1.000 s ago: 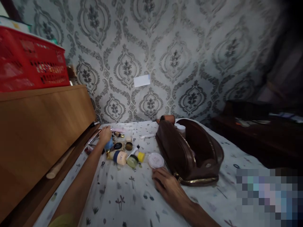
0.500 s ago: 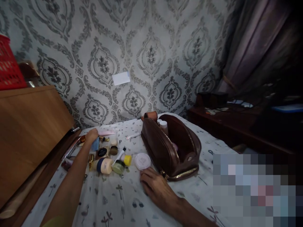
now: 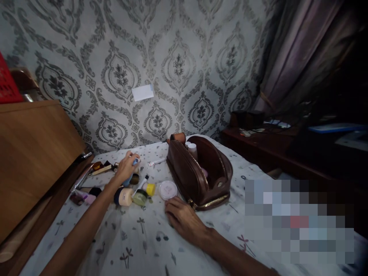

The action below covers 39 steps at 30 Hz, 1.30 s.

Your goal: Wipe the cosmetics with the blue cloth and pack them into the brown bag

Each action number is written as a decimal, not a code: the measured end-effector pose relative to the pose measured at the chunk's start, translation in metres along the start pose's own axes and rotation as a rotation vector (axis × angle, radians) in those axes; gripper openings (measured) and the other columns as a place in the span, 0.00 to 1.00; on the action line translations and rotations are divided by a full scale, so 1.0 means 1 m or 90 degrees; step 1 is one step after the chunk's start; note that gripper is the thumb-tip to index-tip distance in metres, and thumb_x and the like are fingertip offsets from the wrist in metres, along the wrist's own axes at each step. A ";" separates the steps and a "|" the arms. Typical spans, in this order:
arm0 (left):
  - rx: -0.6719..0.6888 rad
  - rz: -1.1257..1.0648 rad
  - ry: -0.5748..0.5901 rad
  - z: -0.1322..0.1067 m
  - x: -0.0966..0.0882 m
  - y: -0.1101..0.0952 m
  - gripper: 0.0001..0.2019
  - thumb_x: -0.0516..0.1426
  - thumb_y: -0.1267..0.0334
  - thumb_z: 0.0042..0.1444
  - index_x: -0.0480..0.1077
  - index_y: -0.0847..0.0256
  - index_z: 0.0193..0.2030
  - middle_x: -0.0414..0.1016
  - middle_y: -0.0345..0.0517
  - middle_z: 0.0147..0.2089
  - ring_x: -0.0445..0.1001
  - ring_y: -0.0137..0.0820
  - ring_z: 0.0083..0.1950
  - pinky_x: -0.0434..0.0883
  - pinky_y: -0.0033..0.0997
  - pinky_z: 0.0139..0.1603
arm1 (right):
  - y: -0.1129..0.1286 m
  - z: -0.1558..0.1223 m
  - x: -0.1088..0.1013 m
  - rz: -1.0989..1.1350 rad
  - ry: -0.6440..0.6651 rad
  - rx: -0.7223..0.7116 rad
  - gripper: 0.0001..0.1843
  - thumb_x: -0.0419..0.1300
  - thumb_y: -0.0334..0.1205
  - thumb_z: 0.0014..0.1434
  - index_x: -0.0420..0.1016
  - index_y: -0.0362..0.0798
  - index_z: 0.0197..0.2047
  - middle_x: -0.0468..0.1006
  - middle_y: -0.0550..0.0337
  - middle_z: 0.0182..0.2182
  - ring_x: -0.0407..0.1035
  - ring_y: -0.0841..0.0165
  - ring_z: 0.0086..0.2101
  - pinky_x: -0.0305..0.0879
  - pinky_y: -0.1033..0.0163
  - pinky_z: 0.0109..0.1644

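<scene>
My left hand [image 3: 128,166] is closed around a light blue tube or bottle [image 3: 135,161], mostly hidden by the fingers and raised over a group of cosmetics. Below it stand dark-lidded jars, a cream bottle with a dark blue band [image 3: 125,196], a green jar [image 3: 140,197], a yellow-lidded jar [image 3: 150,188] and a slim white tube [image 3: 140,185]. My right hand [image 3: 184,216] lies on the sheet, fingers loosely bent and holding nothing, just in front of a round white container [image 3: 168,190]. To its right, a brown toiletry bag [image 3: 184,168] gapes unzipped, with white-capped bottles [image 3: 192,150] inside.
A patterned sheet [image 3: 143,245] covers the bed. A wooden cabinet [image 3: 34,145] borders the left, with a red basket [image 3: 8,84] on top. At right stands a dark table [image 3: 238,142] with small items. A patterned wall is behind. The lower right is pixelated.
My left hand has lifted the blue item and moved right with it, over the jars. My right hand stays by the round white container. The view has shifted slightly to the right.
</scene>
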<state>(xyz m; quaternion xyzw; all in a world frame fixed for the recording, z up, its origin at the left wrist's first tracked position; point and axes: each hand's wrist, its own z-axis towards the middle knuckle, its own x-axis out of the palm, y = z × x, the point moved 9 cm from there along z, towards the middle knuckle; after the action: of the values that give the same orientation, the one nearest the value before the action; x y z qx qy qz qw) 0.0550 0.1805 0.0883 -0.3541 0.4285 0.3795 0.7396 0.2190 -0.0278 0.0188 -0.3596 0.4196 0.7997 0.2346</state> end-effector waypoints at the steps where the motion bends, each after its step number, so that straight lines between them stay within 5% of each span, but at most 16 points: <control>1: 0.022 -0.007 0.024 -0.002 0.008 -0.011 0.10 0.55 0.61 0.60 0.74 0.54 0.47 0.72 0.44 0.51 0.74 0.35 0.47 0.69 0.31 0.50 | 0.000 0.000 0.001 0.001 0.002 -0.001 0.07 0.56 0.27 0.61 0.72 0.46 0.35 0.76 0.56 0.38 0.69 0.65 0.40 0.66 0.61 0.47; 4: 0.039 -0.019 0.074 0.002 0.024 -0.024 0.09 0.54 0.63 0.62 0.75 0.53 0.44 0.77 0.41 0.48 0.74 0.34 0.51 0.68 0.29 0.54 | -0.001 -0.001 0.002 0.003 0.003 -0.006 0.07 0.55 0.27 0.61 0.72 0.46 0.35 0.76 0.55 0.38 0.68 0.65 0.41 0.66 0.62 0.46; 12: -0.200 0.031 0.126 0.054 0.048 0.030 0.17 0.55 0.57 0.65 0.68 0.62 0.57 0.72 0.53 0.57 0.72 0.40 0.55 0.71 0.47 0.55 | 0.000 0.000 0.003 -0.034 0.008 -0.012 0.06 0.56 0.28 0.61 0.72 0.45 0.34 0.77 0.55 0.39 0.69 0.64 0.43 0.66 0.61 0.48; 16: -0.259 0.009 0.189 0.065 0.072 0.036 0.18 0.58 0.55 0.63 0.68 0.62 0.56 0.71 0.52 0.56 0.74 0.39 0.53 0.74 0.48 0.52 | 0.001 0.000 0.003 -0.063 0.030 -0.010 0.05 0.57 0.30 0.62 0.72 0.45 0.35 0.77 0.55 0.38 0.69 0.64 0.42 0.65 0.62 0.48; 20: -0.285 -0.050 0.174 0.068 0.077 0.037 0.18 0.59 0.57 0.62 0.68 0.62 0.56 0.71 0.51 0.57 0.73 0.40 0.54 0.74 0.48 0.53 | 0.001 0.000 0.003 -0.086 0.040 -0.008 0.05 0.57 0.31 0.63 0.72 0.45 0.35 0.77 0.55 0.38 0.69 0.64 0.42 0.65 0.63 0.48; 24: -0.293 -0.157 0.099 0.063 0.067 0.035 0.17 0.58 0.56 0.62 0.69 0.63 0.55 0.73 0.50 0.53 0.75 0.37 0.49 0.75 0.43 0.48 | 0.002 0.001 0.002 -0.094 0.043 -0.012 0.05 0.56 0.31 0.63 0.72 0.45 0.36 0.77 0.55 0.39 0.69 0.64 0.42 0.64 0.63 0.46; 30: -0.197 -0.343 -0.010 0.045 0.035 0.006 0.20 0.64 0.56 0.46 0.70 0.63 0.45 0.74 0.40 0.36 0.74 0.33 0.36 0.70 0.28 0.34 | 0.003 0.000 0.001 -0.086 0.035 -0.018 0.05 0.56 0.30 0.63 0.72 0.44 0.35 0.77 0.55 0.37 0.68 0.65 0.41 0.64 0.63 0.44; 39: 0.021 -0.402 0.004 -0.006 -0.021 -0.067 0.10 0.59 0.57 0.48 0.72 0.59 0.35 0.72 0.38 0.34 0.70 0.33 0.39 0.66 0.29 0.39 | 0.004 0.000 0.002 -0.074 0.036 -0.023 0.05 0.56 0.30 0.63 0.73 0.44 0.36 0.76 0.54 0.38 0.68 0.63 0.43 0.64 0.62 0.46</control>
<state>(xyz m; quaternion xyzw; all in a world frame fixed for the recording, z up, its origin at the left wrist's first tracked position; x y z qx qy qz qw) 0.1033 0.1391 0.1178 -0.4589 0.3056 0.1228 0.8252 0.2152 -0.0298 0.0189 -0.4100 0.3899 0.7817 0.2625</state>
